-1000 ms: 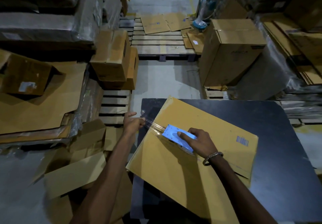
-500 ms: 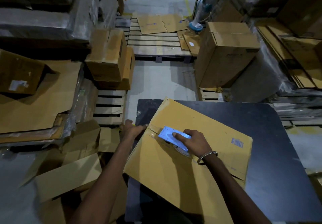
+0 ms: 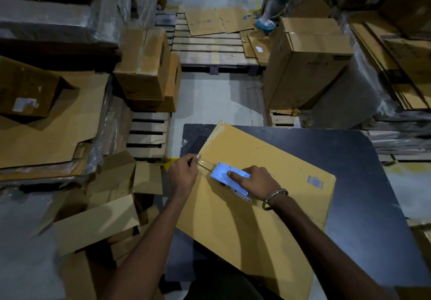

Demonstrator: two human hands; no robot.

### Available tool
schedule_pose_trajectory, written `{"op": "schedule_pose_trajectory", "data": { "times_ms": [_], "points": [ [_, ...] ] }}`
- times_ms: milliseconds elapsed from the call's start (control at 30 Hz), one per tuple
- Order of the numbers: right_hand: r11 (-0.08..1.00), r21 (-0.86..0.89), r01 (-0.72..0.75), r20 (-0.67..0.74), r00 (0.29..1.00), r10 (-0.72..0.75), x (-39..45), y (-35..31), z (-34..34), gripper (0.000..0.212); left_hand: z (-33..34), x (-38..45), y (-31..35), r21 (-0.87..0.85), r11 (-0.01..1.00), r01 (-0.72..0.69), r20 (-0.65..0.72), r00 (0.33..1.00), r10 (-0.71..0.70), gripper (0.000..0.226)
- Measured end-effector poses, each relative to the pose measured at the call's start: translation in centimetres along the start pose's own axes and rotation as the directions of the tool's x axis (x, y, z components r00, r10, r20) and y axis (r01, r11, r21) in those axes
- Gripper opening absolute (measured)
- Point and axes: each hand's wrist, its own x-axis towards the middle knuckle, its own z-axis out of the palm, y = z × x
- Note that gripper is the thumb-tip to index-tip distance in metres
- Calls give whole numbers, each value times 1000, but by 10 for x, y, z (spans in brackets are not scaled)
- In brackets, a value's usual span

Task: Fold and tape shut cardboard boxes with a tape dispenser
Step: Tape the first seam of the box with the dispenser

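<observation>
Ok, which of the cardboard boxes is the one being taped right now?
The flattened box on the black table, under both hands; the other boxes sit on pallets and the floor, untouched.
</observation>
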Motion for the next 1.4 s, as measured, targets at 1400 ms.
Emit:
{"op": "schedule_pose_trajectory", "data": {
  "times_ms": [1400],
  "points": [
    [969, -173, -177, 36, 982, 185, -120, 234, -103, 65, 115, -162, 82, 359, 730, -581, 472, 788, 395, 71]
  ]
}}
